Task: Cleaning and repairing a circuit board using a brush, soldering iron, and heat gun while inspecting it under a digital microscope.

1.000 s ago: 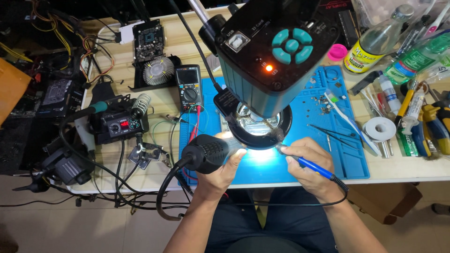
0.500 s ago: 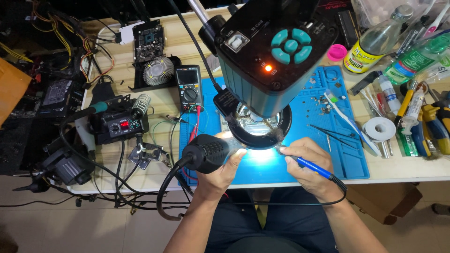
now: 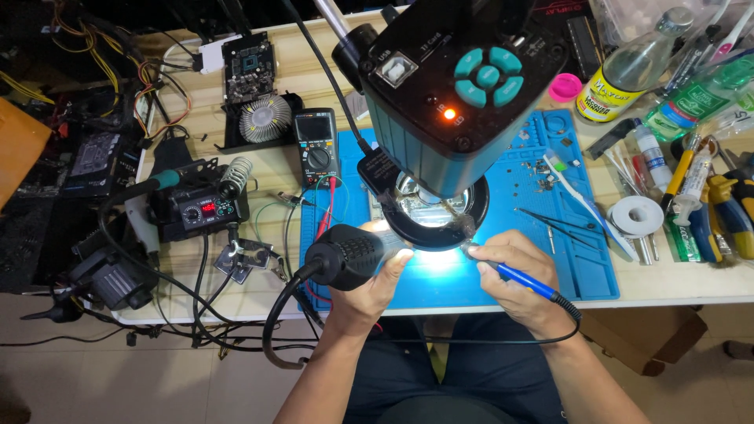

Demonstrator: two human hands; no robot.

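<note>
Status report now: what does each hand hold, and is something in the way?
Left hand grips black hot-air handle. Right hand holds blue soldering iron. Both under ring light. Microscope camera hides the workpiece.

In my left hand (image 3: pixel 369 284) the black, ribbed hot-air handle (image 3: pixel 355 255) lies nearly level, nozzle aimed right under the ring light. My right hand (image 3: pixel 514 271) holds the slim blue-gripped soldering pen (image 3: pixel 525 282), tip slanting up-left toward the glow.

Bench (image 3: pixel 236 169): pale wood, cluttered, edge toward us.
Floor (image 3: pixel 118 377): beige tiles, cables trailing.
Light: bright ring glow (image 3: pixel 440 259) on blue mat (image 3: pixel 585 259).
</note>
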